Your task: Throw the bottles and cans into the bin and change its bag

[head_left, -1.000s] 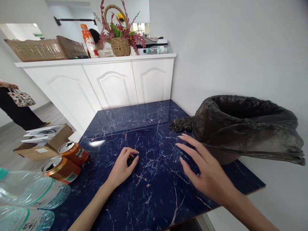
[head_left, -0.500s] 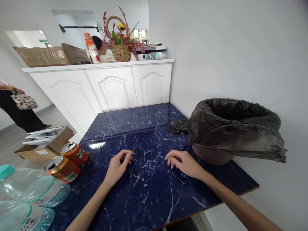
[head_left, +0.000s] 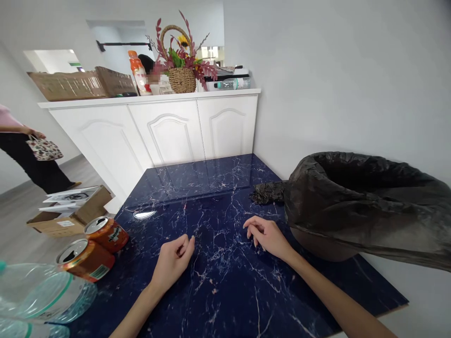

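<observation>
Left hand: loosely curled, apparently empty; nearest orange soda cans, left edge of counter. Right hand: half-curled, apparently empty; near trash bin, right edge. Risk: right forearm snagging loose liner, tipping bin.

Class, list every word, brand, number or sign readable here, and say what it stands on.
"Mirinda", probably, stylised: rear orange can.
Barcode, digits too small: front orange can.
Too small or blurred: large clear bottle, orange-capped bottle, bottle lying on the cabinet, cardboard box sticker, green sign.
</observation>
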The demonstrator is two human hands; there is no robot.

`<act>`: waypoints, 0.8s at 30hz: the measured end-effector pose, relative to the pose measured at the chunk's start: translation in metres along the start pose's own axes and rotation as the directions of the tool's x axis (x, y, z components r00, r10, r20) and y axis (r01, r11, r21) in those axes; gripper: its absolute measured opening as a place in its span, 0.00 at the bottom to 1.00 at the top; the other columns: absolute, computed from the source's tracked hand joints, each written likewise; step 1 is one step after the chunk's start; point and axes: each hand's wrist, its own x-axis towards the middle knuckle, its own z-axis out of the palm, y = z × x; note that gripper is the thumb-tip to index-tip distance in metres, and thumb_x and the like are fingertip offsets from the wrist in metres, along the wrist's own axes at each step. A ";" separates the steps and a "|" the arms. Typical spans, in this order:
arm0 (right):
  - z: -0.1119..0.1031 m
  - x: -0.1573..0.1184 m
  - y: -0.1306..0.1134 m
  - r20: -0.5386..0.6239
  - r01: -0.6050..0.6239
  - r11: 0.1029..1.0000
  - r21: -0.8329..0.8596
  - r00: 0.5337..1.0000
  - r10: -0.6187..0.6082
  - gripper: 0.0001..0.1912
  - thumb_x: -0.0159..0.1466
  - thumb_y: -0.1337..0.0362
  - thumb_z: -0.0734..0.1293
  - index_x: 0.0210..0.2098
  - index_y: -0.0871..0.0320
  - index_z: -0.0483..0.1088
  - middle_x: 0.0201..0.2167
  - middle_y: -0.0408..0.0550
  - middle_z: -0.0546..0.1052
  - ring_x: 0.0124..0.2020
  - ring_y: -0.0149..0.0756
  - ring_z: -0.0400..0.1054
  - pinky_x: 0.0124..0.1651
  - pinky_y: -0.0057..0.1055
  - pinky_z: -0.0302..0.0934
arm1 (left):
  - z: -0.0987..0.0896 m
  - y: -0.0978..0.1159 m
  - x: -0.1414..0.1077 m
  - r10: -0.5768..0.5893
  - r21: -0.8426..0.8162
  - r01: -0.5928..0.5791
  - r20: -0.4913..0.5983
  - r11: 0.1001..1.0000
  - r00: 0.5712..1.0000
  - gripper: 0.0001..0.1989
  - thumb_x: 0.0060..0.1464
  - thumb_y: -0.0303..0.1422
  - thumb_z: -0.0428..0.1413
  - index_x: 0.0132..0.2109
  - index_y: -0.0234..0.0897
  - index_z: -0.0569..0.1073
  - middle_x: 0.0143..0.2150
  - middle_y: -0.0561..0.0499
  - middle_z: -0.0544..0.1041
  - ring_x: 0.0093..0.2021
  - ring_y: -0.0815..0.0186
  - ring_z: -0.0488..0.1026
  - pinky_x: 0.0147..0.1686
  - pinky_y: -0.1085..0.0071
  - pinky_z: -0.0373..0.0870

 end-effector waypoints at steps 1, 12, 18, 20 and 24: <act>0.000 0.000 -0.001 -0.005 -0.004 1.000 -0.001 1.000 0.004 0.11 0.70 0.58 0.62 0.41 0.55 0.75 0.29 0.42 0.79 0.19 0.28 0.69 0.23 0.26 0.62 | 0.001 0.000 -0.002 0.046 0.022 -0.046 0.027 0.999 0.999 0.24 0.70 0.38 0.48 0.28 0.40 0.46 0.24 0.59 0.48 0.24 0.71 0.46 0.26 0.71 0.49; 0.003 -0.003 -0.003 -0.030 0.005 1.000 -0.024 1.000 -0.006 0.10 0.69 0.59 0.62 0.40 0.54 0.75 0.28 0.41 0.78 0.20 0.30 0.70 0.27 0.28 0.64 | 0.006 -0.001 -0.011 0.348 0.125 -0.395 0.285 0.910 0.893 0.15 0.63 0.22 0.48 0.30 0.41 0.55 0.23 0.59 0.62 0.22 0.70 0.57 0.28 0.69 0.52; 0.003 -0.008 -0.005 -0.024 0.017 0.998 -0.055 1.000 -0.018 0.11 0.71 0.58 0.62 0.41 0.53 0.75 0.28 0.41 0.78 0.21 0.31 0.70 0.27 0.29 0.64 | 0.003 0.007 -0.011 0.323 0.161 -0.372 0.265 0.914 0.909 0.13 0.66 0.25 0.49 0.32 0.42 0.61 0.23 0.60 0.64 0.21 0.70 0.59 0.26 0.71 0.54; 0.004 -0.009 -0.004 -0.034 0.025 0.998 -0.058 0.999 -0.027 0.11 0.71 0.57 0.62 0.41 0.53 0.75 0.28 0.41 0.78 0.20 0.31 0.70 0.27 0.29 0.65 | 0.003 0.008 -0.012 0.308 0.169 -0.359 0.269 0.918 0.913 0.12 0.67 0.26 0.49 0.33 0.42 0.62 0.23 0.60 0.64 0.21 0.70 0.60 0.26 0.71 0.55; 0.005 -0.008 -0.002 -0.048 0.036 0.999 -0.032 0.998 -0.038 0.11 0.72 0.56 0.62 0.44 0.53 0.73 0.29 0.40 0.78 0.20 0.31 0.71 0.27 0.29 0.65 | 0.003 0.008 -0.011 0.312 0.173 -0.367 0.276 0.914 0.909 0.11 0.67 0.26 0.49 0.34 0.42 0.62 0.23 0.60 0.64 0.21 0.70 0.61 0.26 0.71 0.55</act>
